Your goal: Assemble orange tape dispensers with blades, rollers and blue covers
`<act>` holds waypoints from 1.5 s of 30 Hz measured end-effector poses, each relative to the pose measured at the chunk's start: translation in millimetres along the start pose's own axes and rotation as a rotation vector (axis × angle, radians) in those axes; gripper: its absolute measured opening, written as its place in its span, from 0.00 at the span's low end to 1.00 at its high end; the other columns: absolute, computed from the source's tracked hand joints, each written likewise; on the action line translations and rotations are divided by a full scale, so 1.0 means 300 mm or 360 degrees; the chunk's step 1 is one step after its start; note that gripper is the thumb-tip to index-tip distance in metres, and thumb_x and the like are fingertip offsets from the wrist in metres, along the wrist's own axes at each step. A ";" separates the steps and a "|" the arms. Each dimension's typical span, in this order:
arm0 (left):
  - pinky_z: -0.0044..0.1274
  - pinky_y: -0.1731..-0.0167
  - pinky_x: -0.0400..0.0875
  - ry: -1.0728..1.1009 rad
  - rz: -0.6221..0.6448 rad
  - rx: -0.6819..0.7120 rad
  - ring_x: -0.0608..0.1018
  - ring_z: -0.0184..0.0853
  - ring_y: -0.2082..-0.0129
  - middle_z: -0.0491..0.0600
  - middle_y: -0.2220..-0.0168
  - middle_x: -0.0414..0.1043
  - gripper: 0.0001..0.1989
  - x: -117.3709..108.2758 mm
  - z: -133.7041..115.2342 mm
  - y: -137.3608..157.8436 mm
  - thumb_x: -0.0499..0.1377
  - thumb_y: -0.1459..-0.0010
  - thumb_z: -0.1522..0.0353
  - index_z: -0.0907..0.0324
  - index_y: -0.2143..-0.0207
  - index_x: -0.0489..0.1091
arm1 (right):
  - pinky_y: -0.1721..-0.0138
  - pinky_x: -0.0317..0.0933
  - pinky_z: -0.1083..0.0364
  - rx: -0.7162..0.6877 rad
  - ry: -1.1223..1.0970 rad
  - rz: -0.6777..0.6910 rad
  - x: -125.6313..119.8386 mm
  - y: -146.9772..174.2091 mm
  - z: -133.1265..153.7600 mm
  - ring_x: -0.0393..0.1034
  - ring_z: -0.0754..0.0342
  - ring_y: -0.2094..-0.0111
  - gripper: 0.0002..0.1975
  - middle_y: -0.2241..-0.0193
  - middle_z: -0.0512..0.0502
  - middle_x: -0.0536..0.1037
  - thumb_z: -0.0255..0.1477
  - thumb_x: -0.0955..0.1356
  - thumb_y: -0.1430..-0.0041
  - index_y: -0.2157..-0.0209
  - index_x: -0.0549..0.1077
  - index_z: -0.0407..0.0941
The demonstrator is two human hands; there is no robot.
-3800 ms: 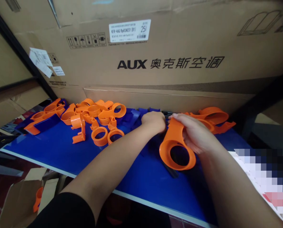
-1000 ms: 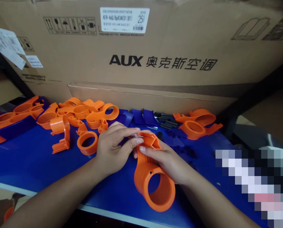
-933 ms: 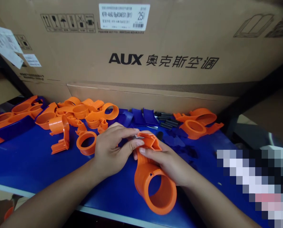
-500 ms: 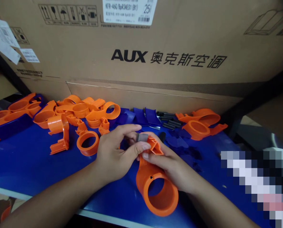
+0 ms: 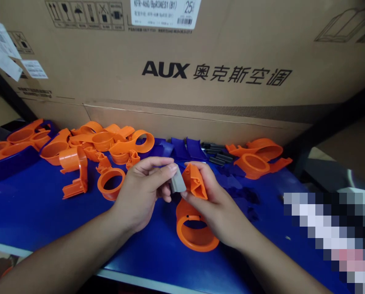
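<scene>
Between thumb and fingers, my left hand [image 5: 141,192] pinches a small grey angled piece [image 5: 178,180], possibly a blade or clip. My right hand [image 5: 214,200] is closed around the narrow end of an orange plastic tape dispenser body [image 5: 197,241]. Its round ring hangs below, facing me, over the blue surface. The grey piece is just left of the dispenser's hollow orange end [image 5: 196,181]; whether they touch I cannot tell. My right fingers partly hide the dispenser's neck.
Orange dispenser parts [image 5: 111,183] lie in a heap at the left. Blue curved plates [image 5: 195,149] and black tubular pieces [image 5: 220,158] are behind my hands. More orange parts [image 5: 252,165] lie at the right. A large cardboard box [image 5: 182,94] closes off the back of the blue shelf [image 5: 41,216].
My left hand has drawn slightly left with the grey piece, now seen more fully beside the orange end. My right hand has tilted the dispenser, and its ring has risen.
</scene>
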State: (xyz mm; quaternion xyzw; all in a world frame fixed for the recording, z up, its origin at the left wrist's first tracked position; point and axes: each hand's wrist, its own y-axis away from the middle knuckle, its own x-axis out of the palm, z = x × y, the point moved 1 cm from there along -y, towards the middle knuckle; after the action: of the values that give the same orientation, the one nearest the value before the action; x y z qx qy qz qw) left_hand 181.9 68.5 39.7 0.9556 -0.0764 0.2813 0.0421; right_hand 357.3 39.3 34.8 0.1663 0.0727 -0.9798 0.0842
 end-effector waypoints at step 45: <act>0.29 0.57 0.80 -0.1729 0.0633 0.2011 0.82 0.35 0.60 0.51 0.59 0.81 0.12 -0.081 0.002 -0.037 0.62 0.31 0.76 0.57 0.48 0.77 | 0.56 0.62 0.51 0.0118 -0.0634 0.0351 0.010 0.003 -0.001 0.66 0.51 0.59 0.16 0.60 0.50 0.72 0.34 0.74 0.37 0.50 0.70 0.51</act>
State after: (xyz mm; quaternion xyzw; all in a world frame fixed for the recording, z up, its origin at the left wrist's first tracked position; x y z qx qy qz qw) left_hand 163.8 82.3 25.5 0.7707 -0.0811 -0.2236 -0.5911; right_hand 354.8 38.1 33.5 -0.0206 -0.0002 -0.9802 0.1971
